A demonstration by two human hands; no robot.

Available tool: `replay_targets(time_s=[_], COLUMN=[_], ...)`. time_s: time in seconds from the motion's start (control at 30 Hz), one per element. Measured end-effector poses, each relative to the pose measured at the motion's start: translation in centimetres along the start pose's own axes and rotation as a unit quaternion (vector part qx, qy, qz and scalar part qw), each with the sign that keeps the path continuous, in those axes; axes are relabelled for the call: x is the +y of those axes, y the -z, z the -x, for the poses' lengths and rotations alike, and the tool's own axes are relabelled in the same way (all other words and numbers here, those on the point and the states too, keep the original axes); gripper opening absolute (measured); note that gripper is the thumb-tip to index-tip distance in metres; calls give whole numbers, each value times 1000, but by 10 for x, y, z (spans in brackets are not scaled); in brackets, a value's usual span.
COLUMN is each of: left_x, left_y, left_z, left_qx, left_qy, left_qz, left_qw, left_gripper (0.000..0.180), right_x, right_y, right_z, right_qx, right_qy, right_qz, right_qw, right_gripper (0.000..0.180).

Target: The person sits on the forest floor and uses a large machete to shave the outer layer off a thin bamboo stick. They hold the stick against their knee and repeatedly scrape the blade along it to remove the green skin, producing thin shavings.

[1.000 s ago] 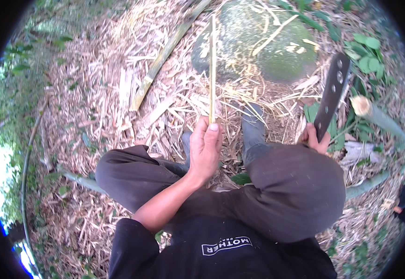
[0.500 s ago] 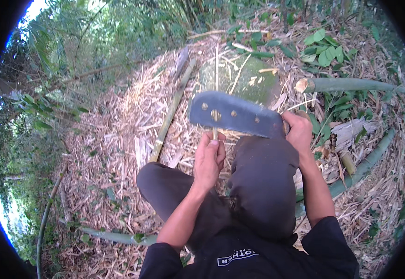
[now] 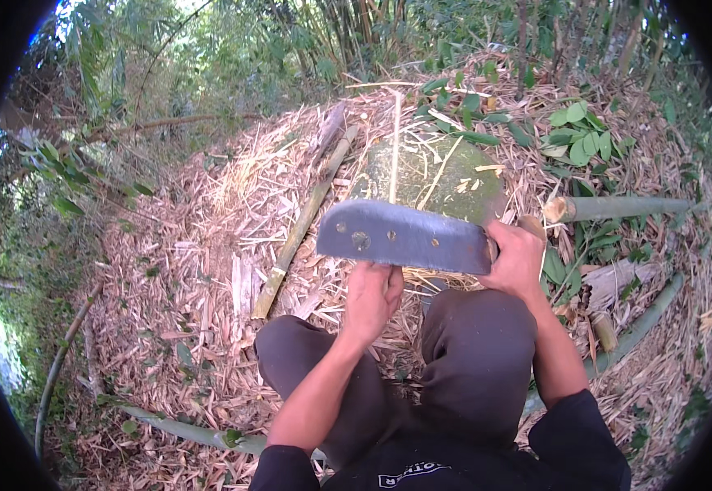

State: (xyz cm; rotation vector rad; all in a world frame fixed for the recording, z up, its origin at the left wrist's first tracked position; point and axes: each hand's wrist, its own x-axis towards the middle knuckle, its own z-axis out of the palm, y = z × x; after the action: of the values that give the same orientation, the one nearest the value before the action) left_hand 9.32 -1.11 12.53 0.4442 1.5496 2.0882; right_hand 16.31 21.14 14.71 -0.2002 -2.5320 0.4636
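Note:
My right hand (image 3: 521,260) is wrapped round the handle of a broad dark cleaver (image 3: 413,239), just beyond my right knee. Its wide blade, pierced by several round holes, points left across the front of my left hand (image 3: 369,299). A thin pale bamboo strip (image 3: 395,151) is pinched in my left hand and runs away from me. The blade covers the strip's near part, and where the two touch cannot be made out. The strip's far end reaches over a mossy green rock (image 3: 466,184).
Dry shavings and leaf litter (image 3: 184,278) cover the ground. A bamboo pole (image 3: 307,217) lies left of the rock. To the right are a thick cut bamboo pole (image 3: 617,208), a green pole (image 3: 646,319) and green leaves (image 3: 581,139). Another pole (image 3: 184,427) lies at lower left.
The cleaver has shifted a little down and left in the picture, and its blade now hides the strip just ahead of my left hand. Both grips hold. The whole view has tilted slightly.

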Motion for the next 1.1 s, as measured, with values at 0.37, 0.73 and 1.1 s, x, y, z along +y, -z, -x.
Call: replay_targets(time_s=[0.37,0.73,1.1], left_x=[-54,-79,-60], left_y=[10,23,12], left_z=[48,27,19], left_qx=[39,32,-81], left_qy=[-53,-177,-92], left_qz=[-340,-450,-491], left_qw=[938,875,862], left_gripper=[30,24,29], right_x=[-15,-7,-18], right_y=[-22,-28,6], right_z=[0,-4,3], right_qx=[-103,-78,-42], right_qy=[85,106,143], right_qz=[-63,-68,19], right_qw=[989,989,989], right_gripper=[43,45,13])
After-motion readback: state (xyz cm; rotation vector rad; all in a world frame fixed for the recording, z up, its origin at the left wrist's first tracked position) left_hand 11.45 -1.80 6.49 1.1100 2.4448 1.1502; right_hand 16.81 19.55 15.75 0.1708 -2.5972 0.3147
